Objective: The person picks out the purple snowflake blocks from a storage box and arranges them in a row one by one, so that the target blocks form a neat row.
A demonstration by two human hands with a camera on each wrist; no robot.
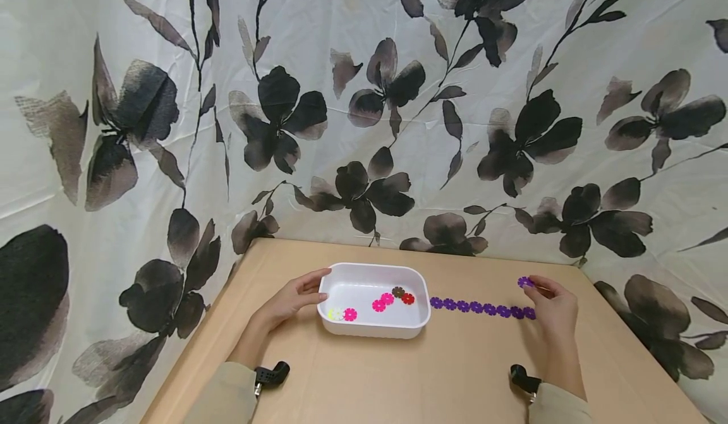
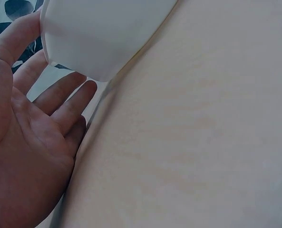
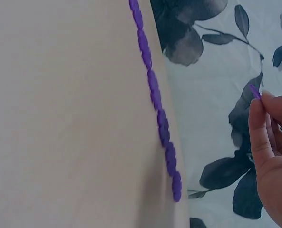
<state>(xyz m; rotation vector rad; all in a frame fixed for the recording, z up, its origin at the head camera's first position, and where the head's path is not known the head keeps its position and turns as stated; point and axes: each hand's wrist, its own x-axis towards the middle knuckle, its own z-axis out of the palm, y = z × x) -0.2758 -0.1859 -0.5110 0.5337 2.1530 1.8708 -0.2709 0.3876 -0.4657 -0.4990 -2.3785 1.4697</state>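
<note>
My left hand (image 1: 287, 301) holds the left end of a white plastic tub (image 1: 375, 331), thumb at its rim. In the left wrist view the tub's wall (image 2: 98, 38) shows above the fingers. Between thumb and fingertips, my right hand (image 1: 554, 307) pinches a purple flower-shaped disc (image 1: 525, 282), seen nearly edge-on in the right wrist view. Below that hand, a row of purple flower-shaped discs (image 1: 476, 307) runs from the tub's right side along the table. Inside the tub lie pink discs (image 1: 350, 314), a red disc (image 1: 407, 299), a brown disc (image 1: 398, 292) and pale yellow ones (image 1: 334, 314).
The tan tabletop (image 1: 398, 380) ends at a back edge just behind the tub. A white cloth (image 1: 364, 139) with dark flowers hangs behind and to the left, and also shows beyond the table's right edge.
</note>
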